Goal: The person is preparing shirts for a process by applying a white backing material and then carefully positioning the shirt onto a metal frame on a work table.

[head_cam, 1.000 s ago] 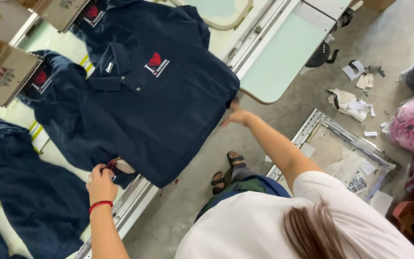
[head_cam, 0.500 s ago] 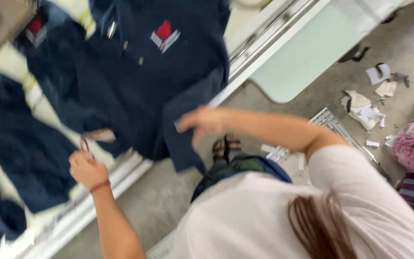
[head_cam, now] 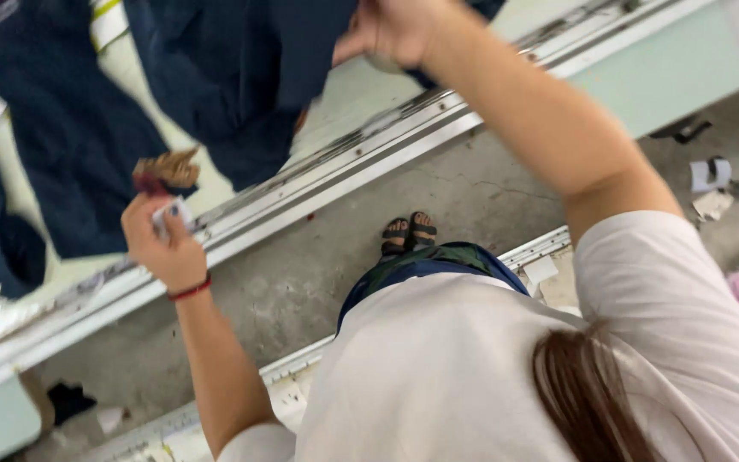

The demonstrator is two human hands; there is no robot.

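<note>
My right hand (head_cam: 391, 30) grips the navy shirt (head_cam: 241, 77); my left hand (head_cam: 162, 244) pinches a small white tag (head_cam: 168, 214) over the table edge (head_cam: 335, 175).

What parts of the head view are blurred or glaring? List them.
Head view: motion blur smears the right hand gripping the navy shirt; the left hand and the small brown piece it holds are soft too; the pale table edge is washed out at lower left; the sandals are the sharpest; light is even, shadows faint.

Two hands, left hand (head_cam: 164, 244) and right hand (head_cam: 391, 30), at least two dark navy garments (head_cam: 241, 77) (edges cropped at upper left), two sandalled feet (head_cam: 410, 233), one red wristband (head_cam: 190, 291), several paper scraps (head_cam: 712, 184) at right
</note>
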